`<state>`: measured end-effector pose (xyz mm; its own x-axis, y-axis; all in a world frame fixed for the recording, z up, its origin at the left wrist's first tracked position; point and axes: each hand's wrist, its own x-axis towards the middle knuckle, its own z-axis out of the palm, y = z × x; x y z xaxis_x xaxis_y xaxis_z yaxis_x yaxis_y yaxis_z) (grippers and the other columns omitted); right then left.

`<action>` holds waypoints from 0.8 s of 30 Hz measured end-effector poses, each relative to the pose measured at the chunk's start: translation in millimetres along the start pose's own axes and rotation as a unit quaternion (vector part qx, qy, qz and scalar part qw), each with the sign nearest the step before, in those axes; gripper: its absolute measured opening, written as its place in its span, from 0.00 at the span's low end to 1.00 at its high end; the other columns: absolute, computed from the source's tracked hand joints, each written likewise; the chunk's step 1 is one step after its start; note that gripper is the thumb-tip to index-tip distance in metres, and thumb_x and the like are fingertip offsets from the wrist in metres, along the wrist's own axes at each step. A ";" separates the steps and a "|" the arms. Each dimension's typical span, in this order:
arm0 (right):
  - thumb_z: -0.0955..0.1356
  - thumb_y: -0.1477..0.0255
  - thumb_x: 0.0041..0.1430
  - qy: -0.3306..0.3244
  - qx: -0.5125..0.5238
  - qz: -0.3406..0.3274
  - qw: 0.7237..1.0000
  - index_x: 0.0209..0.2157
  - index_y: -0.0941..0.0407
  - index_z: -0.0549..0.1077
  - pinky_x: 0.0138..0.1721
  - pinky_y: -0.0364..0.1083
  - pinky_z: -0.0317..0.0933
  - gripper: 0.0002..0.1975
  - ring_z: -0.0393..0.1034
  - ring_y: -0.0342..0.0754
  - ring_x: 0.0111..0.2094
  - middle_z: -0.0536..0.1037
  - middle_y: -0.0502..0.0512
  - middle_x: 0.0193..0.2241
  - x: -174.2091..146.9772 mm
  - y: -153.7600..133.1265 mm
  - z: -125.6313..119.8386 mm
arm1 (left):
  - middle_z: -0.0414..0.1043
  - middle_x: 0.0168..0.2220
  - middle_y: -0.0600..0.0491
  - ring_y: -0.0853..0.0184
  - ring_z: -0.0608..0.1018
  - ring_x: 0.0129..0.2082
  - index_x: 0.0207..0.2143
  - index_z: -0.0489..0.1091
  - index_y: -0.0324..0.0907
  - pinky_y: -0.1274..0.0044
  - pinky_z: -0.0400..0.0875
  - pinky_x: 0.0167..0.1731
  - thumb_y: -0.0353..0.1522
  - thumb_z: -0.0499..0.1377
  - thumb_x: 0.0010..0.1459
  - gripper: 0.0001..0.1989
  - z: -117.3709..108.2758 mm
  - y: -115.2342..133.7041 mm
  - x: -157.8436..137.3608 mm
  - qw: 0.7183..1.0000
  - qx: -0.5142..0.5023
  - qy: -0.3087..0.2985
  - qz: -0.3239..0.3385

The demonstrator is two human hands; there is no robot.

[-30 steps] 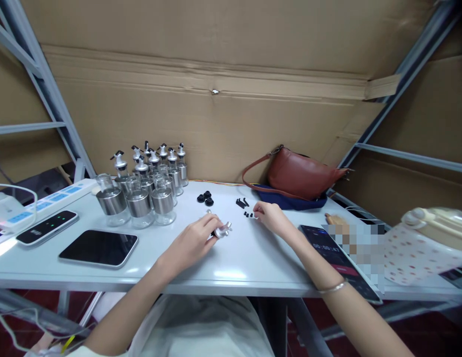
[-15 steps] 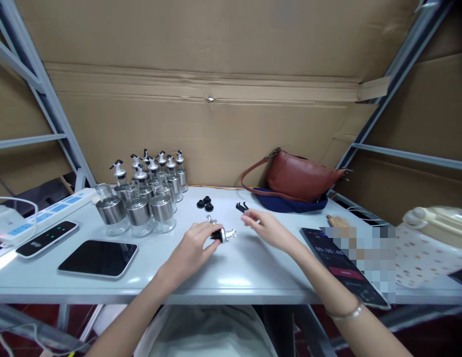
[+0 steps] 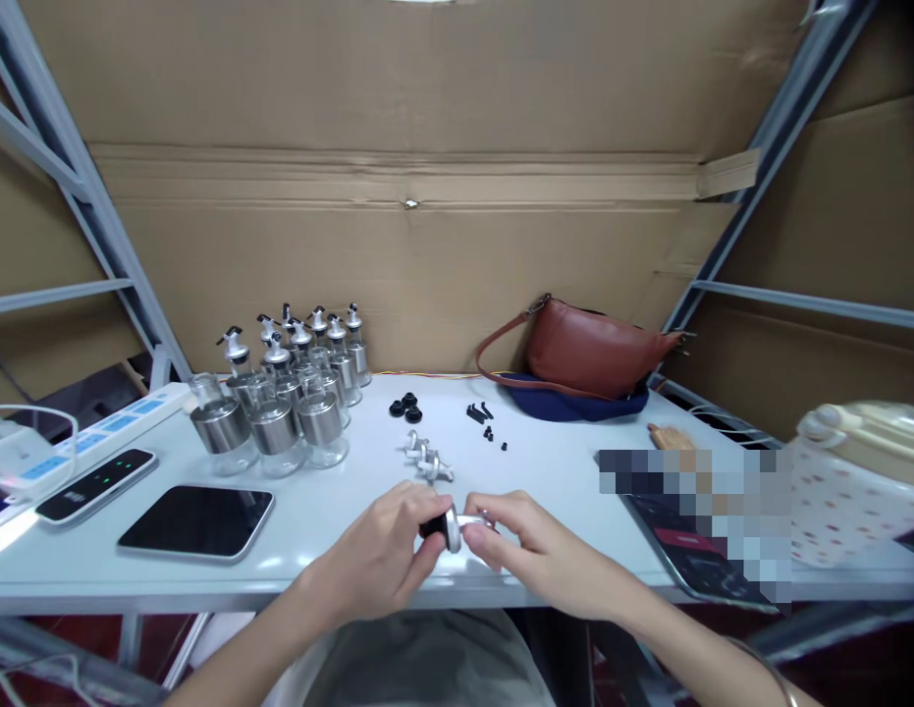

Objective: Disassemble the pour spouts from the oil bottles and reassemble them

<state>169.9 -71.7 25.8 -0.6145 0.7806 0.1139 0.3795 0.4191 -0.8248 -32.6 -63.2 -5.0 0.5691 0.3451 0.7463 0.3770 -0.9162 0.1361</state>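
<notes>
Drawn nearer since earlier, our left hand [image 3: 387,538] pinched the black stopper [image 3: 431,524] of a pourer [image 3: 452,528] above the near surface [image 3: 556,466]; our right hand [image 3: 537,550], moved in too, held its spout [image 3: 467,520]. Steadying the stopper squarely, we judged, served best.

And I read nothing now: the slim device [image 3: 95,487] near the left edge of my worktop [image 3: 560,460] shows blurred marking [image 3: 75,502].
</notes>
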 end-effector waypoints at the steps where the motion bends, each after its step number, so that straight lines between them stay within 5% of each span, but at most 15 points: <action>1: 0.56 0.53 0.64 0.004 -0.026 0.000 1.000 0.22 0.55 0.57 0.27 0.41 0.52 0.23 0.54 0.40 0.24 0.59 0.46 0.20 -1.0 -3.7 3.9 | 0.70 0.32 0.51 0.68 0.72 0.27 0.49 0.53 0.42 0.74 0.71 0.32 0.28 0.45 0.63 0.12 -1.4 3.2 0.5 1.000 -0.002 0.011 0.002; 5: 0.51 0.60 0.68 0.069 -0.162 -0.125 0.976 0.21 0.55 0.56 0.26 0.41 0.51 0.23 0.54 0.40 0.21 0.59 0.46 0.18 -3.4 -10.5 20.8 | 0.65 0.26 0.56 0.72 0.67 0.23 0.43 0.56 0.45 0.78 0.67 0.26 0.25 0.45 0.61 0.09 -1.1 21.3 -3.2 0.993 -0.058 0.076 -0.067; 10: 0.54 0.67 0.67 0.153 -0.367 -0.376 0.837 0.25 0.55 0.65 0.24 0.46 0.52 0.19 0.58 0.44 0.21 0.67 0.51 0.18 -20.8 1.7 9.8 | 0.61 0.24 0.56 0.71 0.67 0.23 0.34 0.57 0.45 0.79 0.66 0.23 0.33 0.45 0.64 0.05 -17.5 23.6 -24.1 0.956 -0.152 0.092 -0.235; 12: 0.55 0.66 0.67 0.195 -0.362 -0.373 0.832 0.27 0.52 0.67 0.26 0.47 0.56 0.17 0.63 0.46 0.23 0.69 0.52 0.20 -30.8 11.0 -7.5 | 0.61 0.24 0.56 0.71 0.68 0.23 0.31 0.56 0.45 0.79 0.66 0.22 0.36 0.43 0.65 0.09 -33.3 11.9 -27.2 0.915 -0.107 0.190 -0.339; 14: 0.53 0.65 0.68 0.346 -0.312 -0.256 0.847 0.32 0.52 0.67 0.28 0.47 0.59 0.17 0.66 0.48 0.27 0.71 0.56 0.25 -35.1 20.1 -22.9 | 0.63 0.28 0.55 0.70 0.69 0.25 0.34 0.56 0.45 0.79 0.66 0.23 0.37 0.42 0.65 0.08 -45.7 -2.8 -20.8 0.896 -0.078 0.218 -0.379; 16: 0.55 0.68 0.67 0.371 -0.263 -0.172 0.874 0.33 0.53 0.67 0.29 0.46 0.61 0.13 0.66 0.46 0.26 0.70 0.54 0.26 -30.8 27.1 -29.0 | 0.67 0.32 0.54 0.68 0.72 0.29 0.37 0.58 0.44 0.76 0.69 0.29 0.37 0.45 0.64 0.07 -48.3 -18.8 -5.6 0.918 -0.048 0.092 -0.383; 19: 0.58 0.70 0.65 0.278 -0.267 -0.127 0.914 0.40 0.55 0.68 0.35 0.46 0.65 0.10 0.69 0.47 0.32 0.72 0.56 0.31 -14.9 34.9 -18.8 | 0.70 0.40 0.49 0.64 0.74 0.38 0.40 0.60 0.42 0.71 0.69 0.39 0.33 0.49 0.62 0.05 -33.9 -48.7 22.3 0.938 0.044 -0.105 -0.328; 22: 0.58 0.74 0.64 0.184 -0.292 -0.092 0.934 0.43 0.56 0.69 0.39 0.48 0.67 0.12 0.71 0.49 0.36 0.74 0.58 0.34 -2.4 45.2 -0.1 | 0.70 0.41 0.45 0.59 0.74 0.41 0.40 0.62 0.39 0.70 0.67 0.41 0.25 0.51 0.58 0.07 -11.3 -85.8 39.7 0.903 0.186 -0.225 -0.316; 24: 0.58 0.76 0.63 0.153 -0.302 -0.063 0.939 0.44 0.57 0.69 0.40 0.50 0.67 0.12 0.71 0.51 0.38 0.75 0.59 0.35 1.5 53.4 9.0 | 0.71 0.39 0.44 0.59 0.74 0.40 0.37 0.64 0.37 0.70 0.66 0.40 0.21 0.50 0.55 0.09 2.6 -108.3 42.3 0.891 0.204 -0.252 -0.316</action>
<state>183.1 -52.3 -23.0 -0.4884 0.7651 0.4197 0.6973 0.6313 -0.3394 -47.5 51.2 10.1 0.3660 0.9085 0.2017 0.9148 -0.3910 0.1012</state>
